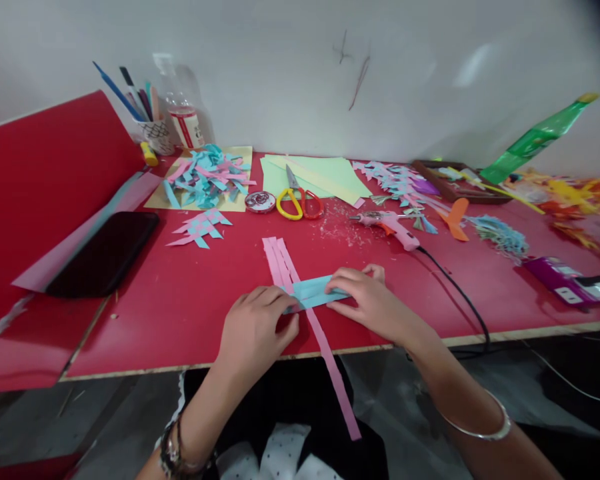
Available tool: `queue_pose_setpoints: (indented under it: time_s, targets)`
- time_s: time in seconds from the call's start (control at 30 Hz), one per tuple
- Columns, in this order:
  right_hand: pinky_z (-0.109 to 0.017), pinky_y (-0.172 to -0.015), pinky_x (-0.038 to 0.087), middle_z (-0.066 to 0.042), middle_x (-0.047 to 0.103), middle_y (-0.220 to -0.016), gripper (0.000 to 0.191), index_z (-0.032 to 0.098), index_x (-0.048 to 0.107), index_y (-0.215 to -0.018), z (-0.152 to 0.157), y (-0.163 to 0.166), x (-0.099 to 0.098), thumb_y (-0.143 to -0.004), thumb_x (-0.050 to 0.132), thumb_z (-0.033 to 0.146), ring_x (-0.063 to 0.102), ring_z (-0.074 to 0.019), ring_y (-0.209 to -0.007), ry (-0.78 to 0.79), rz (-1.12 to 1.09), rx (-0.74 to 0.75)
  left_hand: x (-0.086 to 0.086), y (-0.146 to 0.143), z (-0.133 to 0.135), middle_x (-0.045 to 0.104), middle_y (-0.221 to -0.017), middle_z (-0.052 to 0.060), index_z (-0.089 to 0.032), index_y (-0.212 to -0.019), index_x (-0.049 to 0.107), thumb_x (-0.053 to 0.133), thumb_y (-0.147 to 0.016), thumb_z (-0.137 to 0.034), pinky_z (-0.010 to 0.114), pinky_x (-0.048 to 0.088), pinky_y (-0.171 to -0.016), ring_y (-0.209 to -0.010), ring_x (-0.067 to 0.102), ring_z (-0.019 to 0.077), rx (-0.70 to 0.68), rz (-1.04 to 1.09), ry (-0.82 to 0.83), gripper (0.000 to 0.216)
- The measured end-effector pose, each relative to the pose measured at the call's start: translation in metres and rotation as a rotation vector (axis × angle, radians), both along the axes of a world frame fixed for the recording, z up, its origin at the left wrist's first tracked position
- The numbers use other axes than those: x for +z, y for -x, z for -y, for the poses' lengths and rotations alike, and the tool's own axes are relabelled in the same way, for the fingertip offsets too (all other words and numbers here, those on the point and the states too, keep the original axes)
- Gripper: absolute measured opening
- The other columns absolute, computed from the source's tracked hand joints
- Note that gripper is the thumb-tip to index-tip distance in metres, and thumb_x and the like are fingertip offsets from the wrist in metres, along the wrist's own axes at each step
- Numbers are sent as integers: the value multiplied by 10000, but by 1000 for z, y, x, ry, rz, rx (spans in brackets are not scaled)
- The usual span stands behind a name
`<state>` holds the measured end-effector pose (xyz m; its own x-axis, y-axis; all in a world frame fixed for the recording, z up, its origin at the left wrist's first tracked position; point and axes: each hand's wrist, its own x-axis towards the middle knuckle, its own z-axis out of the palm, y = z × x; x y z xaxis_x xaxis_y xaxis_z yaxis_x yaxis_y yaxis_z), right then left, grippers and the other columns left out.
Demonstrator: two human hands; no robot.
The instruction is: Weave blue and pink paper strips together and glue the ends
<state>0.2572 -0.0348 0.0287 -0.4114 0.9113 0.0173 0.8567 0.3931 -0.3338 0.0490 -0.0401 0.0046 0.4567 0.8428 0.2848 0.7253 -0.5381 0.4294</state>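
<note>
Light-blue paper strips (314, 291) lie across several pink paper strips (279, 261) on the red table, close to its front edge. One pink strip (336, 380) runs from under the blue ones and hangs over the edge. My left hand (257, 325) pinches the left end of the blue strips where they cross the pink, its fingers curled and partly hiding the crossing. At the right end of the blue strips, my right hand (364, 297) has its thumb and fingers closed on them. A small woven pink-and-blue paper piece (203, 228) lies farther left.
Behind the strips are scissors (300, 197), a roll of tape (260, 202) and a pink glue gun (391, 227) with its cord (460, 287). A phone (105, 253) lies left; a purple power strip (560, 280) sits right. Cut paper strips (207, 177) are heaped at the back.
</note>
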Motion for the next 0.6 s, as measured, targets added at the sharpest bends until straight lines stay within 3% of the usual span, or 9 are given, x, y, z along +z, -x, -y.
queue_pose_setpoints:
  time_s: [0.23, 0.47, 0.6]
  targets:
    - [-413, -859, 193, -33, 578, -920, 159, 216, 604, -826, -6, -4, 11, -823, 452, 171, 532, -171, -880, -111, 120, 20, 0, -2, -2, 632, -822, 17, -206, -820, 632, 527, -752, -210, 284, 444, -706, -772, 561, 159, 11, 23, 7, 125]
    - [-470, -963, 77, -27, 564, -1012, 255, 245, 621, -870, -7, -3, 25, -850, 387, 146, 520, -172, -938, -209, 131, 48, 0, -2, -2, 630, -822, 15, -202, -798, 626, 520, -757, -212, 290, 440, -711, -776, 559, 163, 21, 28, 28, 114]
    - [-430, -974, 124, -21, 578, -968, 267, 235, 612, -887, -8, 6, 33, -851, 366, 137, 528, -157, -909, -176, 131, 88, 2, -3, -1, 624, -809, 19, -196, -799, 624, 540, -752, -261, 293, 437, -705, -782, 555, 169, 26, 22, 37, 116]
